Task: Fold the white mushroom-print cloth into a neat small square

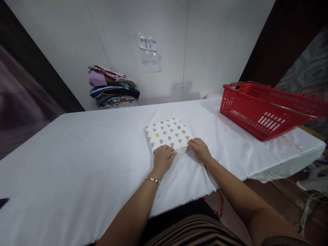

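Observation:
A folded white cloth (170, 133) printed with grey mushroom-like shapes and a few coloured ones lies flat on the white-covered table (102, 153). My left hand (163, 156) grips its near left corner, fingers over the top and thumb along the near edge. At the near right corner, my right hand (200, 149) has its fingers curled over the cloth in the same way. Several folded layers show along the near edge between the hands. What lies under my palms is hidden.
A red plastic basket (246, 114) with metal handles stands on the table's right side. Behind the far edge, a stack of folded fabrics (114, 87) rests against the wall. Two paper notes (151, 63) hang above, one reading 45-50. A white cable (306, 208) hangs at the lower right.

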{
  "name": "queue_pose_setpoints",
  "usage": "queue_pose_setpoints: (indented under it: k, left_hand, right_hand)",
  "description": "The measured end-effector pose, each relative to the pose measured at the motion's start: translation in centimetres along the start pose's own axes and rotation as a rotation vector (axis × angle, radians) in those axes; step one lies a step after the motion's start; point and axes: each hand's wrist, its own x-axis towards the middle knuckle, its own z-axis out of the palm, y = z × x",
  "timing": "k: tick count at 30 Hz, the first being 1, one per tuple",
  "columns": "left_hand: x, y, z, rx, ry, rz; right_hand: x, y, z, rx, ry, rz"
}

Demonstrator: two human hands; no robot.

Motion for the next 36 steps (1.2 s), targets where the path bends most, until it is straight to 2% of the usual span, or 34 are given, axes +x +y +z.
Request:
queue_pose_setpoints:
  k: [8, 16, 23, 27, 31, 33, 36]
  left_hand:
    - [0.0, -0.1, 0.0, 0.008, -0.005, 0.016]
    - [-0.3, -0.1, -0.2, 0.081, -0.002, 0.107]
    - [-0.5, -0.3, 0.0, 0.054, 0.012, 0.082]
    - [-0.4, -0.4, 0.0, 0.02, 0.028, 0.064]
    - [-0.4, -0.4, 0.0, 0.007, 0.027, 0.064]
    - [-0.4, -0.4, 0.0, 0.006, 0.027, 0.064]
    - [-0.4, -0.4, 0.0, 0.01, 0.027, 0.056]
  right_hand:
    - [-0.1, -0.1, -0.2, -0.005, -0.015, -0.001]
    - [-0.1, -0.4, -0.5, 0.038, -0.03, 0.005]
    - [-0.4, -0.1, -0.9, 0.084, -0.046, 0.046]
    - [-0.9, 0.4, -0.7, 0.153, 0.038, 0.167]
    - [-1.4, 1.0, -0.2, 0.255, 0.133, 0.378]
    - [-1.5, 1.1, -0.1, 0.298, 0.135, 0.476]
    - [-1.6, 1.1, 0.1, 0.345, 0.093, 0.549]
